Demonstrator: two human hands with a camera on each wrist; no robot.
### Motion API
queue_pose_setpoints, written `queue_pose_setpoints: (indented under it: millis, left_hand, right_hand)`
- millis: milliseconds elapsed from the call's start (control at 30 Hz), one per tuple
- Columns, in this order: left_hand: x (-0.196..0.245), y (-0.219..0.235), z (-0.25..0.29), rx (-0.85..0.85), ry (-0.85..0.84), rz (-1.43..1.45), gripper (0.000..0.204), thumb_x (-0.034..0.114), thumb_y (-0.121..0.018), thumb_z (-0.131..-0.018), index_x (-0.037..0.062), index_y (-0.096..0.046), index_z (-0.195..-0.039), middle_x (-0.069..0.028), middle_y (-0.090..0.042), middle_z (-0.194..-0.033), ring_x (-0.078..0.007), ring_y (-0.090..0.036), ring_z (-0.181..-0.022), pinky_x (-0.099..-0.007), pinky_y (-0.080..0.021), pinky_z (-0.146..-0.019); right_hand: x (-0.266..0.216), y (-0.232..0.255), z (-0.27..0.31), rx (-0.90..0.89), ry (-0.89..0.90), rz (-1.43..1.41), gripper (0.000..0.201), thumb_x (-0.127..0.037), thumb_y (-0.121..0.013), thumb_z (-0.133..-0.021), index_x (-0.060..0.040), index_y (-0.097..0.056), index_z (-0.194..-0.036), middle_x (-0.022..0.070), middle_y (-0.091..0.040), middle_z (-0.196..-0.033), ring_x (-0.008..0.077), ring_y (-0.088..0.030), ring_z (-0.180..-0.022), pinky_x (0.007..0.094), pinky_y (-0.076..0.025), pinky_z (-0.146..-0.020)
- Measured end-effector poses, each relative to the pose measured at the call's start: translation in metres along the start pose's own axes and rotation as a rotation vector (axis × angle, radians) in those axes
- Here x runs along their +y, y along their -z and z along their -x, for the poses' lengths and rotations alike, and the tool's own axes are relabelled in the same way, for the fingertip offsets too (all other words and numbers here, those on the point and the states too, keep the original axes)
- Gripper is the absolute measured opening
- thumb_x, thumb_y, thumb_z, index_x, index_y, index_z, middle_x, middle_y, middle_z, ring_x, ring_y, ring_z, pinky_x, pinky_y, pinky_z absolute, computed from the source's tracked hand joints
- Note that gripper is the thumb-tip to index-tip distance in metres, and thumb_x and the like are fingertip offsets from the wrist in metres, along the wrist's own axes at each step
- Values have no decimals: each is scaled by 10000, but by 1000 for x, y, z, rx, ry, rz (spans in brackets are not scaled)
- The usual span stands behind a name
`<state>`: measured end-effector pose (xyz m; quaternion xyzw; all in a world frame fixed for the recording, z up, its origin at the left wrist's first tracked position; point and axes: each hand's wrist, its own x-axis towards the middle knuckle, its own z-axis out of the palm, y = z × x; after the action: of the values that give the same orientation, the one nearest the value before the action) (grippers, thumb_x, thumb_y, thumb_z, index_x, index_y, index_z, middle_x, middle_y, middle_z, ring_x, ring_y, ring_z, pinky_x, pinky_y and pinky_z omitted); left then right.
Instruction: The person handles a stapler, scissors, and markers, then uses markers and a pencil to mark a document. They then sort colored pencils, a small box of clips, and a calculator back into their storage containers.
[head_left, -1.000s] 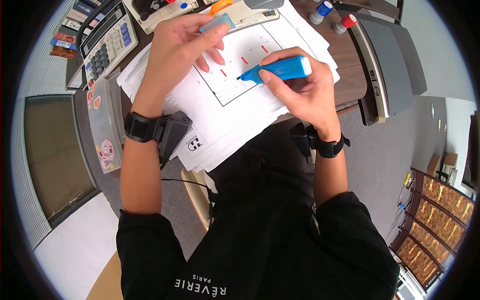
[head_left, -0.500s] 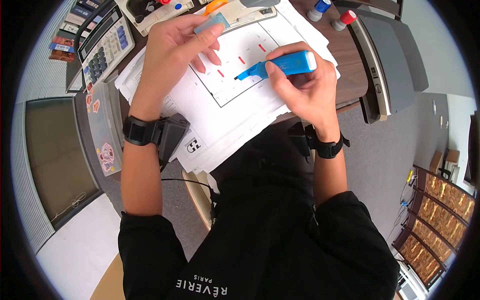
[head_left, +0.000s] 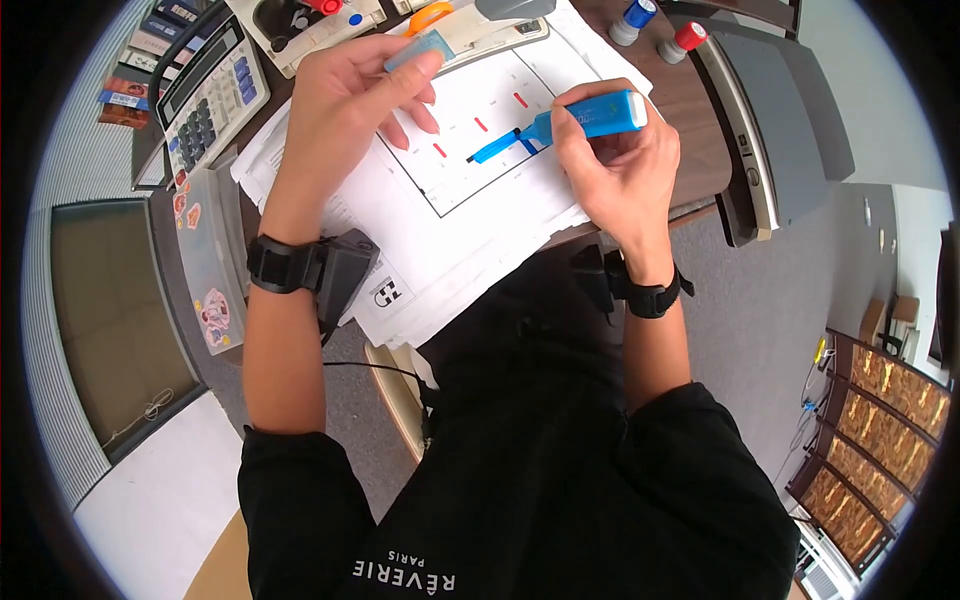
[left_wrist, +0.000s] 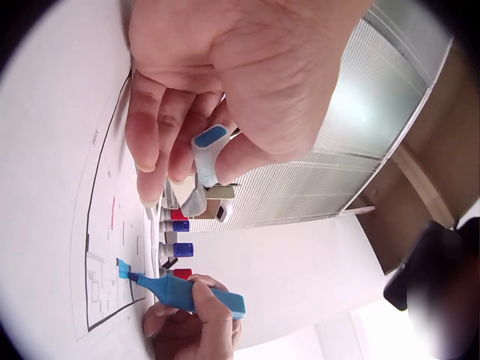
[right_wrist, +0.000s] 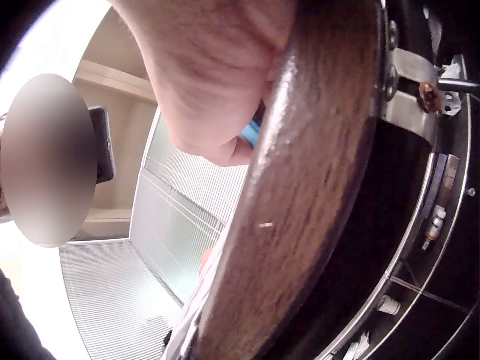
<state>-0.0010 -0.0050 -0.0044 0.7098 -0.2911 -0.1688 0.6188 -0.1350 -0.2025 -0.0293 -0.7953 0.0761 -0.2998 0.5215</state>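
Right hand (head_left: pixel 625 180) grips blue highlighter (head_left: pixel 590 115), nib (left_wrist: pixel 133 277) at one end of a blue stroke (head_left: pixel 493 149) on the printed sheet (head_left: pixel 480 185). Left hand (head_left: pixel 350 105) pinches light-blue cap (head_left: pixel 424 46) above the paper. Judgement: even line wants steady angle, light pressure, clean lift; fingers off the stroke.

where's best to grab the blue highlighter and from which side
Probably best to pinch the blue highlighter by its thick barrel, coming from the right, where the right hand grips it: the narrow tip points left at the paper, and the wide body slopes up away from it.
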Motion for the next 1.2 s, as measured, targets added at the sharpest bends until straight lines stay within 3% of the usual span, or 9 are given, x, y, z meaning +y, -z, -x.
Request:
queue_pose_setpoints:
  millis: [167,233,267,367,433,533,1000,1200]
  left_hand:
    - [0,-1,0,-3,-4,19,312,227,-671,-957,-48,-667,-1105,-87,-683,-784,-163,-696,-642,-223,-471,-469]
    - [-2,-1,1,-7,-10,75,289,199,-679,-951,-48,-667,-1099,-91,-681,-782,-162,-695,-641,-225,-475,-463]
    - [-2,-1,1,-7,-19,106,274,176,-682,-946,-55,-666,-1093,-91,-681,-776,-158,-693,-639,-224,-478,-457]
    - [3,0,1,-58,6,172,252,164,-709,-930,-62,-685,-1040,-87,-683,-766,-118,-680,-608,-212,-470,-453]
    - [7,1,0,-38,0,193,232,170,-702,-932,-53,-690,-994,-75,-681,-736,-105,-668,-586,-208,-467,-454]
    - [11,4,3,-179,87,124,209,160,-669,-941,-48,-675,-949,-63,-656,-660,-121,-671,-551,-200,-450,-443]
    - [5,9,2,-247,127,-3,265,237,-672,-950,-20,-669,-885,-54,-664,-659,-120,-698,-580,-200,-472,-449]
    - [3,7,1,-231,135,-23,269,248,-660,-958,-9,-670,-881,-58,-667,-651,-121,-697,-574,-198,-473,-451]
  right_hand:
    - [-4,5,2,-42,-4,-30,103,-85,-713,-838,-9,-672,-895,16,-658,-691,55,-578,-551,214,-465,-517]
    - [-8,8,3,39,-96,-438,96,-24,-692,-882,28,-648,-950,59,-672,-809,86,-604,-604,235,-494,-535]
    - [-2,14,4,15,-94,-472,112,15,-669,-910,52,-621,-1004,96,-663,-897,116,-620,-637,255,-515,-547]
    - [-3,15,2,65,-111,-522,135,-2,-673,-915,50,-614,-1024,95,-664,-884,116,-624,-634,254,-513,-544]
    - [-11,16,4,23,-135,-382,167,-21,-693,-910,56,-613,-1036,89,-666,-866,114,-630,-640,253,-522,-562]
    - [-21,20,8,-63,-111,-256,188,-18,-710,-898,60,-615,-1040,101,-672,-873,119,-640,-645,248,-525,-573]
    - [-26,-4,9,-259,-162,-238,172,7,-721,-880,41,-633,-1023,82,-686,-854,99,-640,-646,227,-520,-572]
    - [-17,-4,12,-243,-123,-314,177,15,-721,-879,42,-630,-1028,80,-686,-833,101,-634,-638,229,-511,-571]
